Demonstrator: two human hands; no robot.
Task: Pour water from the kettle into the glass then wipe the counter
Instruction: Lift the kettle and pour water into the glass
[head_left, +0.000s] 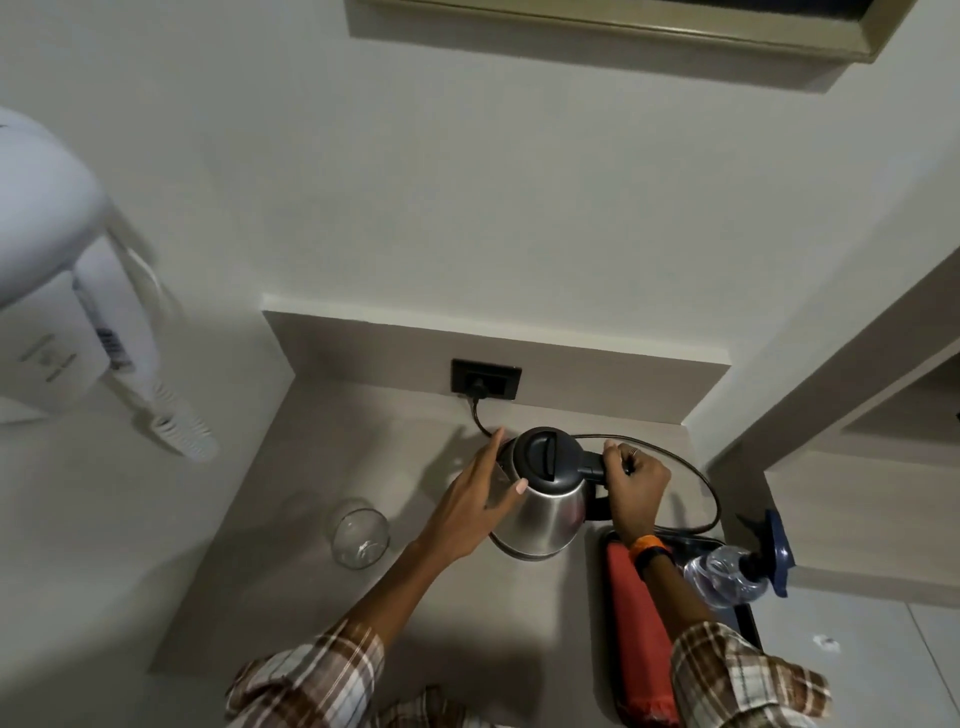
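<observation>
A steel kettle (545, 512) with a black lid stands upright on the beige counter (322, 587), near the back wall. My right hand (636, 480) is closed around its black handle on the right. My left hand (475, 501) lies flat against the kettle's left side, fingers spread. An empty clear glass (360, 537) stands upright on the counter, to the left of the kettle and apart from both hands. A folded red cloth (636, 639) lies on a black tray (745, 621) to the right, partly under my right forearm.
The kettle's black cord (711, 493) loops from a wall socket (485, 379) behind the kettle round to the right. A clear spray bottle with a blue trigger (737, 566) lies on the tray. A white wall-mounted hair dryer (67, 291) hangs at the left.
</observation>
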